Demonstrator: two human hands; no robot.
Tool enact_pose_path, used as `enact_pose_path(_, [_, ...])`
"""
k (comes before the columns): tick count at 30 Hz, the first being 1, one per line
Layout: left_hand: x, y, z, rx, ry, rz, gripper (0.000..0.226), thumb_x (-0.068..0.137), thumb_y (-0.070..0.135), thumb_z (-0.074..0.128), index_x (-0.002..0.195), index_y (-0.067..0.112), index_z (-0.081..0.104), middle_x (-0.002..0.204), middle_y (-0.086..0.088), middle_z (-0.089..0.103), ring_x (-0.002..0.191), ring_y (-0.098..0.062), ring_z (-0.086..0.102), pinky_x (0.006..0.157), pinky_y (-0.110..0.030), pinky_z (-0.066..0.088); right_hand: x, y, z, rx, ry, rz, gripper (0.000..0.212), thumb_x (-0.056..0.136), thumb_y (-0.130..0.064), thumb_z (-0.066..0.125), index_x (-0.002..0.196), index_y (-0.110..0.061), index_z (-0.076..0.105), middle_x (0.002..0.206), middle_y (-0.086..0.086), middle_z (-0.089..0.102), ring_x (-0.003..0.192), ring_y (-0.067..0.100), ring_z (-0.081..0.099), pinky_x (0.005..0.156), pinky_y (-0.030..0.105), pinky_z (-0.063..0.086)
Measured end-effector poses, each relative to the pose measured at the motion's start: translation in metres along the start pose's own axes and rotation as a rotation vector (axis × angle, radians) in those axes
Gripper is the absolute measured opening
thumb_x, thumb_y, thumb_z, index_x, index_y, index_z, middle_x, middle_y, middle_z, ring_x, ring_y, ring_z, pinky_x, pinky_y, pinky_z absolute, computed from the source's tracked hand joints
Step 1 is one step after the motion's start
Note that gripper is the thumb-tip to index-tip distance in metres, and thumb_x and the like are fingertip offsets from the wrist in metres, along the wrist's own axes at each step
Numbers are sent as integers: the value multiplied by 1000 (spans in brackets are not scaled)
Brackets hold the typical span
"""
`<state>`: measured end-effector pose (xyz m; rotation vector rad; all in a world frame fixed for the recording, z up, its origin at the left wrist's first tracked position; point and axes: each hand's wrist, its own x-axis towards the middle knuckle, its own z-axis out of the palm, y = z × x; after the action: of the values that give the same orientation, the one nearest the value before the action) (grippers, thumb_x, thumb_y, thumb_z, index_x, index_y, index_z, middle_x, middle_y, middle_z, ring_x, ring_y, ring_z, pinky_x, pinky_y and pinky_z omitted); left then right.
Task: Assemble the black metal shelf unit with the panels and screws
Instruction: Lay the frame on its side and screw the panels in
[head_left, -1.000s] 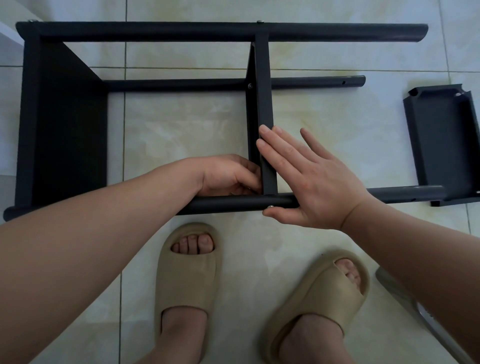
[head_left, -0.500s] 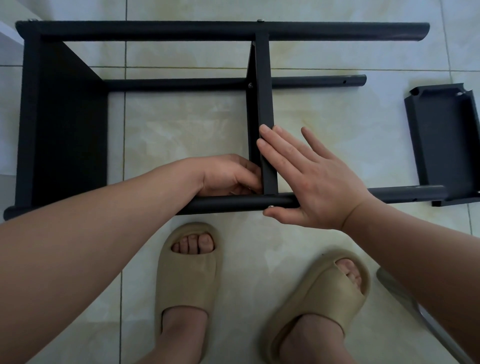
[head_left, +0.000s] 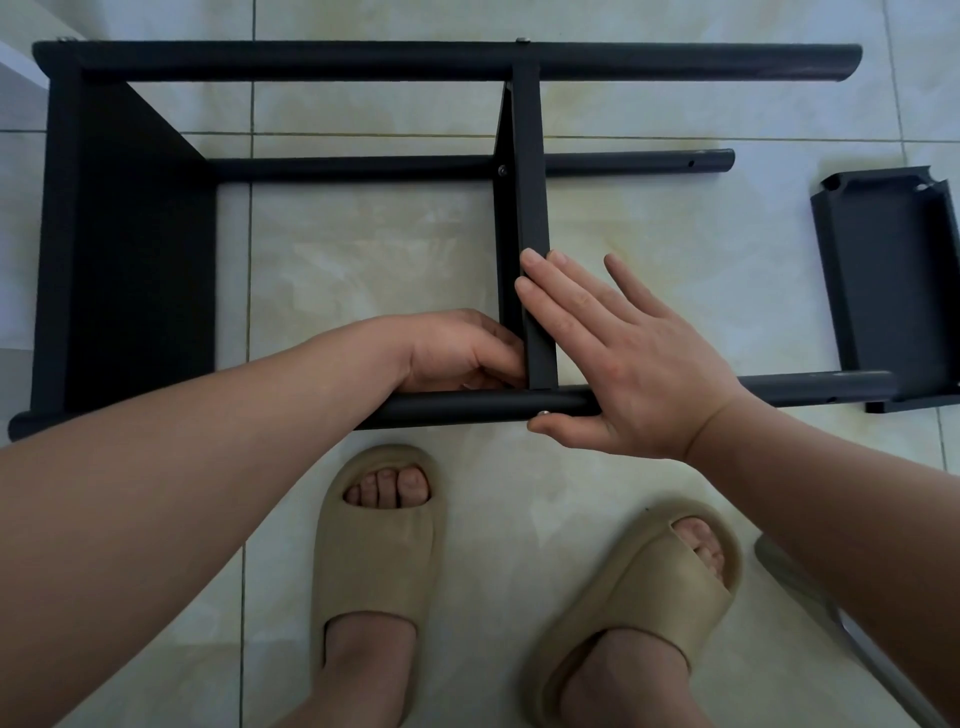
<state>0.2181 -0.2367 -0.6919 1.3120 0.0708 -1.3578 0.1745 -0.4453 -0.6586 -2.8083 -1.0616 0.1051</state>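
The left hand (head_left: 457, 353) is curling its fingers (head_left: 493, 345) in, knuckles up, tips hidden at the grip, while just right of that grip the right hand (head_left: 639, 364) is lying flat, fingers straight, thumb stretching out beneath, both bare forearms reaching forward.

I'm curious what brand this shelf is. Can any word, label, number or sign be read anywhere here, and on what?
None: no text can be read in this view. The black shelf frame, the loose panel, the slippers and the floor tiles all show plain, unprinted surfaces.
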Motion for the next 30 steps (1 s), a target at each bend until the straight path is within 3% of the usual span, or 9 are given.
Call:
enact_pose_path(7, [-3, 5, 2, -91, -35, 11, 13, 85, -8, 55, 91, 3, 56, 73, -8, 59, 64, -17, 57, 65, -27, 42, 0, 0, 0, 6, -2, 0, 98, 90, -72, 43, 159, -4, 25, 168, 11, 17, 155, 27, 17, 123, 57, 21])
enact_pose_path(10, [-3, 3, 3, -50, -53, 15, 8, 88, 0, 58, 93, 3, 64, 78, -5, 69, 70, -16, 66, 65, -25, 49, 0, 0, 0, 7, -2, 1, 98, 91, -72, 43, 159, -3, 25, 168, 10, 17, 155, 26, 17, 123, 56, 21])
enact_pose_path(13, [-2, 1, 2, -4, -9, 13, 16, 92, -1, 57, 87, 6, 70, 77, -6, 73, 68, -15, 71, 60, -21, 53, 0, 0, 0, 6, 0, -1, 98, 91, -71, 44, 158, -3, 25, 168, 11, 17, 155, 27, 18, 123, 57, 21])
enact_pose_path(20, [-4, 4, 3, -55, -22, 13, 13, 91, -10, 52, 88, -1, 61, 70, -8, 66, 61, -16, 65, 60, -24, 52, 0, 0, -1, 6, 7, -3, 98, 90, -71, 45, 158, -3, 26, 168, 11, 18, 155, 27, 19, 122, 57, 23])
enact_pose_path(24, [-3, 4, 4, -125, -53, 4, 25, 89, -7, 52, 112, 2, 54, 83, -12, 62, 71, -21, 64, 70, -30, 49, 0, 0, 0, 6, 3, -3, 98, 90, -71, 45, 158, -3, 26, 168, 11, 17, 155, 27, 18, 122, 57, 22])
enact_pose_path(27, [-3, 3, 4, 4, -43, 17, 11, 92, -2, 53, 93, -2, 64, 80, -9, 69, 72, -16, 68, 68, -26, 53, 0, 0, -1, 2, -5, 0, 98, 90, -71, 45, 158, -3, 25, 168, 11, 17, 155, 27, 18, 122, 57, 22])
enact_pose_path(30, [-4, 3, 4, 34, -16, 13, 17, 93, -3, 54, 85, 5, 67, 71, -5, 70, 64, -14, 68, 60, -22, 52, 0, 0, -2, 2, -11, 1, 98, 91, -71, 44, 158, -3, 25, 168, 11, 17, 155, 27, 17, 122, 57, 22])
